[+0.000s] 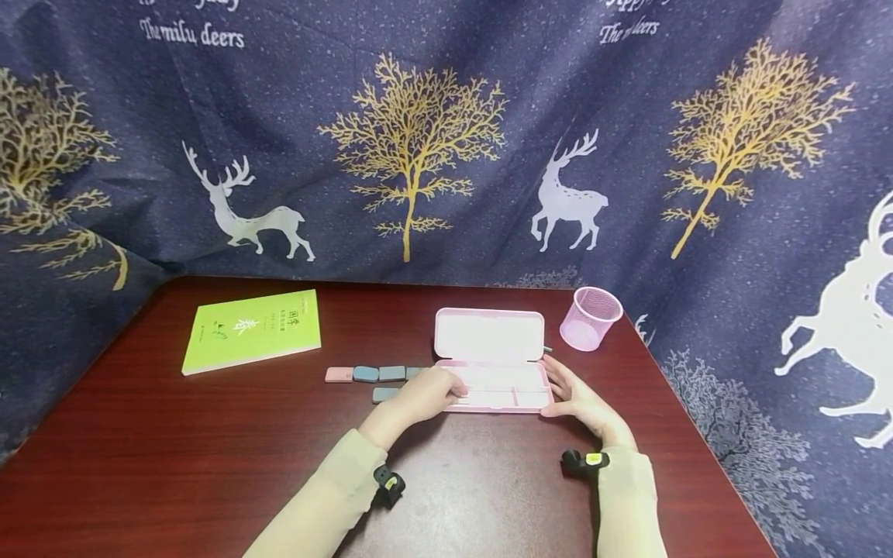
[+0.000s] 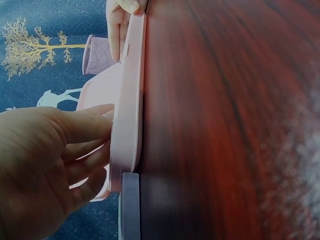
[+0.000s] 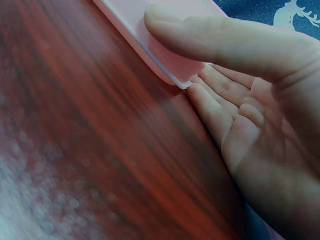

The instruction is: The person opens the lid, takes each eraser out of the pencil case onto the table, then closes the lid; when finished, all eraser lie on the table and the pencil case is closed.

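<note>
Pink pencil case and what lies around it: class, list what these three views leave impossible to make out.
- Pink pencil case: the left hand covers the tray's left end in the head view.
- Green book: cover print too small to read.
- Erasers: the row's right end is hidden behind the left hand.
- Pink mesh cup: its inside is out of sight.
- Right hand: fingertips hidden behind the case corner, right wrist view.

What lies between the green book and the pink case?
In the head view, a row of small erasers lies between the book and the case.
</note>
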Available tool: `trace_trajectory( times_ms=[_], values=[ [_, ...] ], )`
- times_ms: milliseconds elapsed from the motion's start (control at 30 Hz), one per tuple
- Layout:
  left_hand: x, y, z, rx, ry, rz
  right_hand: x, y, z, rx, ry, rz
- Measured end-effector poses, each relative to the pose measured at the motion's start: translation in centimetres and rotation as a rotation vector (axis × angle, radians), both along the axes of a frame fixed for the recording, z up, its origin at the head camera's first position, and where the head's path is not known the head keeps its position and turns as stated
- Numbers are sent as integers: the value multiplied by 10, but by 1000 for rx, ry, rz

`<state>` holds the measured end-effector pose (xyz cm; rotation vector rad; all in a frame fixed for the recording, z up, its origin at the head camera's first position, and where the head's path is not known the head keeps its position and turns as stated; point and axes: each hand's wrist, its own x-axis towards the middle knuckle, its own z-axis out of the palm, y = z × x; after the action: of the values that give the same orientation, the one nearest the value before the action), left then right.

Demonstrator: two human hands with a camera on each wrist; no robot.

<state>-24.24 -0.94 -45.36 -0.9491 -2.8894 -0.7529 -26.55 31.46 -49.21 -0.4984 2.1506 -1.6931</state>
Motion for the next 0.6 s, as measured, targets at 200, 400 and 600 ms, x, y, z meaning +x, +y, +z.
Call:
trace_trajectory(
  times_ms=[200, 400, 600],
  values=[
    [-1, -1, -1, 23, -19, -6, -1, 0, -1, -4, 1, 0],
    [-2, -1, 2, 61, -69, 4, -1, 0, -1, -17, -1, -1],
    [-3, -3, 7, 100, -82, 16, -1, 0, -1, -23, -2, 0]
  ],
)
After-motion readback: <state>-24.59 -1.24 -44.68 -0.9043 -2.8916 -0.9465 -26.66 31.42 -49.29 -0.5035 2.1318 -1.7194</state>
